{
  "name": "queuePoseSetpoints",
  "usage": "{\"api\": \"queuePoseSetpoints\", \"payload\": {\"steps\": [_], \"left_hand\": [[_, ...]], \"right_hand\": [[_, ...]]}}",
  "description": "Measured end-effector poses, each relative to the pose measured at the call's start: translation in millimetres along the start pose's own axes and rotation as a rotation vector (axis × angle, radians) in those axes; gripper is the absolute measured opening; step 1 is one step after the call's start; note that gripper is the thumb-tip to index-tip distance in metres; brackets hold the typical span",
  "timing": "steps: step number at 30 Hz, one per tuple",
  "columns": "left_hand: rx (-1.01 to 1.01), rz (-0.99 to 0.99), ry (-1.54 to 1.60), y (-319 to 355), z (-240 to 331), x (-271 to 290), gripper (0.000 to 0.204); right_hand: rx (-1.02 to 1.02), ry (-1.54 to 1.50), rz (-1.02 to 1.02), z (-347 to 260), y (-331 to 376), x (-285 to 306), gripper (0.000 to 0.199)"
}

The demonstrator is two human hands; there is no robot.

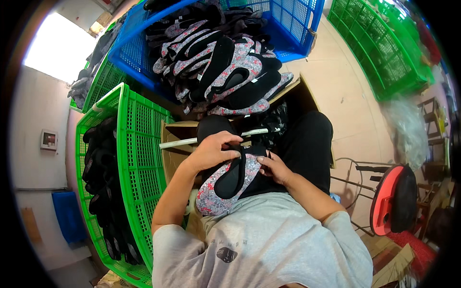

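In my lap lies a shoe upper [217, 196] with a grey, red and white speckled pattern and a black lining round its opening. My left hand [216, 150] has its thumb and fingers closed on the black edge at the upper's far end. On the other side of that end, my right hand [275, 168] pinches the patterned edge. Just beyond my hands, a heap of similar shoe uppers [240, 72] spills from a blue plastic crate [293, 29]. What lies beneath my left fingers is partly hidden.
A pale rod [180, 143] crosses a cardboard box [307, 93] holding black pieces in front of me. At left stands a green crate [144, 158] with dark pieces. Another green crate [379, 48] stands far right, above a red and black stool [384, 201].
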State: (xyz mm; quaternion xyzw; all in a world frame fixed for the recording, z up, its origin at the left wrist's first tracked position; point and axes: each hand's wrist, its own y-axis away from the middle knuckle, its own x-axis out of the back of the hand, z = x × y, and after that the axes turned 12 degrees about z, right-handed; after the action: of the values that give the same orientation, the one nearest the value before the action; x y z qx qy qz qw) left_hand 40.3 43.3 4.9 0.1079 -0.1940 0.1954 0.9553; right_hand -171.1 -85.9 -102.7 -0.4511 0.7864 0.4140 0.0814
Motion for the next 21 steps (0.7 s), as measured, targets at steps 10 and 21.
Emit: {"api": "queuePoseSetpoints", "payload": {"steps": [10,21], "left_hand": [[0.192,-0.051,0.061,12,4,-32,0.037],[0.176,0.172,-0.062,21,-8,-54,0.027]], "right_hand": [[-0.045,0.096,-0.041,11,-6,9,0.031],[0.496,0.129,0.269,11,-10,12,0.011]]}}
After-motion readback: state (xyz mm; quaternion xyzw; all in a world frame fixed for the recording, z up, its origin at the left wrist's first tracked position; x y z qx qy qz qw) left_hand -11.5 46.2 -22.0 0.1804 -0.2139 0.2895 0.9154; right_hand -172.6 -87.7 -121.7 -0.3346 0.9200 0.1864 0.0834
